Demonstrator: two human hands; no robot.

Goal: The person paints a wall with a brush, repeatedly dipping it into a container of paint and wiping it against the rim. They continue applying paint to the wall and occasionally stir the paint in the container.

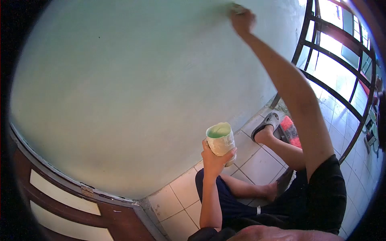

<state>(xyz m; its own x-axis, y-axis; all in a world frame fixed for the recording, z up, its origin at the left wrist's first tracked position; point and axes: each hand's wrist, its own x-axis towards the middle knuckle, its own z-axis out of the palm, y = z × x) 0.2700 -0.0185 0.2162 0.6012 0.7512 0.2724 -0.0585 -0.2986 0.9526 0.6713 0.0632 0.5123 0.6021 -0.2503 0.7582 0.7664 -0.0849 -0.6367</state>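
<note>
My left hand [217, 157] is wrapped round a cream-coloured cup [222, 145] with an uneven rim, held upright above my lap. Pale green paint [219, 131] coats its inside. High up, my right hand [243, 21] is closed against the pale green wall [132, 88], with the arm stretched far out. Something small and light-coloured shows at its fingers, but blur hides what it is. A darker green smudge or shadow lies on the wall just left of that hand.
A dark metal gate [337, 54] stands open-barred on the right. At lower left is a brown door with pale panels [66, 192]. Beneath me are white floor tiles [257, 166]. A red-and-grey cloth [290, 131] lies beside my grey clog [270, 122].
</note>
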